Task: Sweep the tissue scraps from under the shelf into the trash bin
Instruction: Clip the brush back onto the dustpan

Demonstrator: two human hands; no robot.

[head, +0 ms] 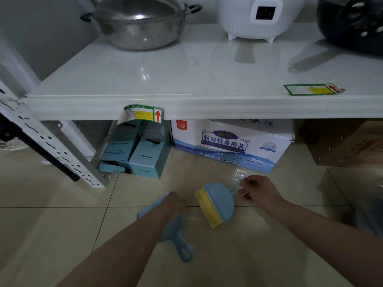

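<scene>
A small blue brush (217, 201) with yellow bristles hangs just above the tiled floor in front of the white shelf (186, 106). My right hand (259, 190) pinches its thin handle loop. A blue dustpan (176, 233) lies on the floor to the left of the brush, handle pointing toward me. My left hand (173, 204) rests on the dustpan's body and covers most of it. No tissue scraps and no trash bin show in this view.
Under the shelf stand teal seasoning boxes (136, 150), a white-and-blue salt carton (232, 146) and a brown cardboard box (339, 141). A perforated white shelf post (51, 150) slants at the left. On the shelf sit a steel pot (138, 23), a white appliance (259, 15) and a dark pan (352, 23).
</scene>
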